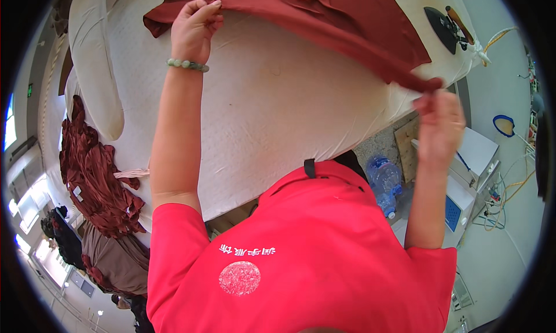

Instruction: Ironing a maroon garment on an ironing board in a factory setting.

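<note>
A rust-red garment (324, 14) lies spread over the far part of a cloth-covered ironing table (260, 101). My left hand (197, 26), with a beaded bracelet at the wrist, pinches the garment's near edge toward the far left. At the right, my right hand (440, 124) is closed on the garment's bunched corner and holds it out by the table's edge; this hand is blurred by motion. Between the two hands the near edge of the cloth runs slanting down to the right. The kind of garment cannot be made out.
An iron (446, 32) with a wooden handle stands at the far right of the table. A padded sleeve board (95, 72) sits at the left, with a heap of dark red garments (95, 171) beside it. Large plastic bottles (385, 179) and a white machine (472, 153) are below right.
</note>
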Motion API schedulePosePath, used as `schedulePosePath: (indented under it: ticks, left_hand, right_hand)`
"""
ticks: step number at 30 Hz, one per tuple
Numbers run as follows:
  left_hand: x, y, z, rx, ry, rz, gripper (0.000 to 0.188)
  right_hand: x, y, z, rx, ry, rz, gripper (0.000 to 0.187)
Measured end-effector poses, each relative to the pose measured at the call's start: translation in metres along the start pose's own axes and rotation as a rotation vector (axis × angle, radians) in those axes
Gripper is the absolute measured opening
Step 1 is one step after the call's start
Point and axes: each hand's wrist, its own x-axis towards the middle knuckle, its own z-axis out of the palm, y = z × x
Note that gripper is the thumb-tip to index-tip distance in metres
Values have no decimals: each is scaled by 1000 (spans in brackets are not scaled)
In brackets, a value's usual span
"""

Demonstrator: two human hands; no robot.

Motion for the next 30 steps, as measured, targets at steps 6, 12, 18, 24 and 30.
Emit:
schedulePosePath:
  ticks: [6,12,18,24,30]
  left_hand:
    - [-27,-6,14,1084,91,286,10]
    - [-52,-46,-21,1308,130,478,8]
    - [-58,-72,-22,1213,384,653,14]
    - [-107,-84,-4,1269,261,818,46]
    - [-126,-96,8,1499,177,577,116]
  right_hand:
    - [-36,100,10,-279,-74,536,16]
    - [-37,141,24,-716,-299,464,20]
    - [-28,105,42,-1116,-419,420,18]
    - [23,71,98,-1125,-429,-479,32]
    - [110,90,187,-1281,-644,-1063,54]
